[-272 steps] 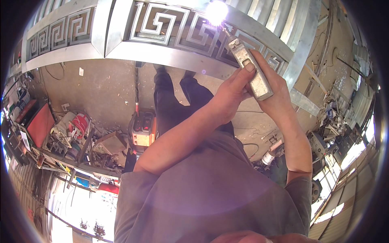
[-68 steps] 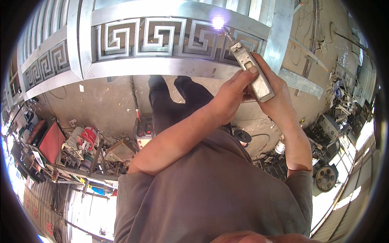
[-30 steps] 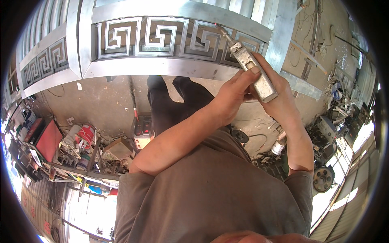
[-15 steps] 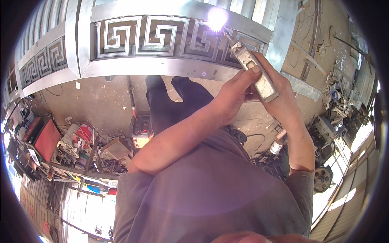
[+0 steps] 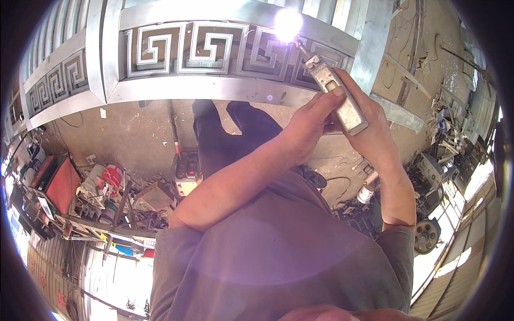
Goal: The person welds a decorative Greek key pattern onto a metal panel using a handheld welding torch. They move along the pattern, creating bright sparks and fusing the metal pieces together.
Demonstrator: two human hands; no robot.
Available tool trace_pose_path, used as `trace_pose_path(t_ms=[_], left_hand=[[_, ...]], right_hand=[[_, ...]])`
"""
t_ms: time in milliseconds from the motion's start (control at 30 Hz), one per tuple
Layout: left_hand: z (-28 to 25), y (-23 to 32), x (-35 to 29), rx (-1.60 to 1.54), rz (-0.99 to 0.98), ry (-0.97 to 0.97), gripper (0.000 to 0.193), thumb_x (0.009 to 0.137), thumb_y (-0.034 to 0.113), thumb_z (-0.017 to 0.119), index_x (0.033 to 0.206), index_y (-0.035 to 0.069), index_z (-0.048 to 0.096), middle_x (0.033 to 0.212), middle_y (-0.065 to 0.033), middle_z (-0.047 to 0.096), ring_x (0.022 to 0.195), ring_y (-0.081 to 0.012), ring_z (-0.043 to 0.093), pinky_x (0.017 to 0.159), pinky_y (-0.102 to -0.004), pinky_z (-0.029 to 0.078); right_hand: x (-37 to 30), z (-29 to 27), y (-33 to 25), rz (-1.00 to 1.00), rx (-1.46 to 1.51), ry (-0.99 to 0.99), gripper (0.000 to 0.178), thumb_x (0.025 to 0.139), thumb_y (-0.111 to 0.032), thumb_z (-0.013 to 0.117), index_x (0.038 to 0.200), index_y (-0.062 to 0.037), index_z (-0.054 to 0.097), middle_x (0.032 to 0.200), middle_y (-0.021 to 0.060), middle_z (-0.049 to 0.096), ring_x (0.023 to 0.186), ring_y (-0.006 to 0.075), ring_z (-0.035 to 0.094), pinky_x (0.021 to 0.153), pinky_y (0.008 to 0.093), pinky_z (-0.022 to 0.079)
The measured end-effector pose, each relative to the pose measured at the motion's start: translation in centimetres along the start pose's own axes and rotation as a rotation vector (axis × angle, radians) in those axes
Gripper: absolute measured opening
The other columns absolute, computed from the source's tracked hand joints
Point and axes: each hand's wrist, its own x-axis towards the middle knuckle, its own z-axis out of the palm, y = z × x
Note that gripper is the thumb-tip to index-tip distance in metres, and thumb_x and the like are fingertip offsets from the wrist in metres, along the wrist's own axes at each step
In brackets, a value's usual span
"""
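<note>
From here I get debris-strewn workshop floor (image 5: 134, 123) under a silver metal panel (image 5: 193, 86), Greek-key inserts. Worn, boxy welding torch (image 5: 342, 104) over its right part, tip washed out by white glare (image 5: 288, 25) (can't see behind it). Left hand (image 5: 313, 120) clasps torch, thumb on top; right hand (image 5: 372, 120) wraps its right side. Around: red bucket (image 5: 111, 179), holed wheel (image 5: 426, 237).

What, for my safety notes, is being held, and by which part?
A worn silvery boxy metal tool, by its body: the left hand, thumb over its middle; the right hand along its right side.
</note>
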Motion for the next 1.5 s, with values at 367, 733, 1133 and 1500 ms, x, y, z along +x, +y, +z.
trace_pose_path(t_ms=[367,733,1133,1500], left_hand=[[0.2,-0.1,0.0,0.010,-0.018,0.002,0.068,0.112,0.054,0.049,0.158,0.004,0.043,0.149,-0.0101,0.057,0.140,-0.0231,0.053,0.123,-0.0465,0.037],[0.3,-0.6,0.4,0.008,0.008,0.026,0.067,0.107,0.058,0.058,0.147,0.005,0.051,0.131,-0.0093,0.066,0.120,-0.0201,0.063,0.112,-0.0420,0.045],[-0.2,-1.3,-0.4,0.012,-0.022,0.008,0.061,0.111,0.053,0.049,0.150,0.005,0.051,0.146,-0.0079,0.060,0.139,-0.0216,0.054,0.124,-0.0464,0.035],[-0.6,-0.9,0.1,0.015,-0.008,0.026,0.058,0.114,0.049,0.046,0.151,0.005,0.050,0.144,-0.0076,0.061,0.135,-0.0209,0.057,0.119,-0.0461,0.039]], right_hand=[[-0.2,-0.1,-0.1,0.044,-0.010,-0.008,0.069,0.097,-0.018,0.074,0.162,-0.0203,0.049,0.139,0.0247,0.069,0.129,0.0447,0.066,0.105,0.0481,0.056],[-0.5,-0.1,-0.1,0.051,-0.005,0.004,0.071,0.095,-0.015,0.076,0.161,-0.0202,0.049,0.135,0.0248,0.070,0.127,0.0449,0.067,0.103,0.0484,0.057],[-1.2,-0.1,-0.5,0.045,0.043,-0.009,0.066,0.097,-0.014,0.072,0.159,-0.0196,0.050,0.133,0.0239,0.071,0.125,0.0450,0.068,0.100,0.0458,0.057],[-0.2,0.2,-0.2,0.027,0.012,-0.008,0.063,0.099,-0.014,0.070,0.158,-0.0154,0.051,0.130,0.0273,0.071,0.122,0.0478,0.068,0.098,0.0482,0.058]])
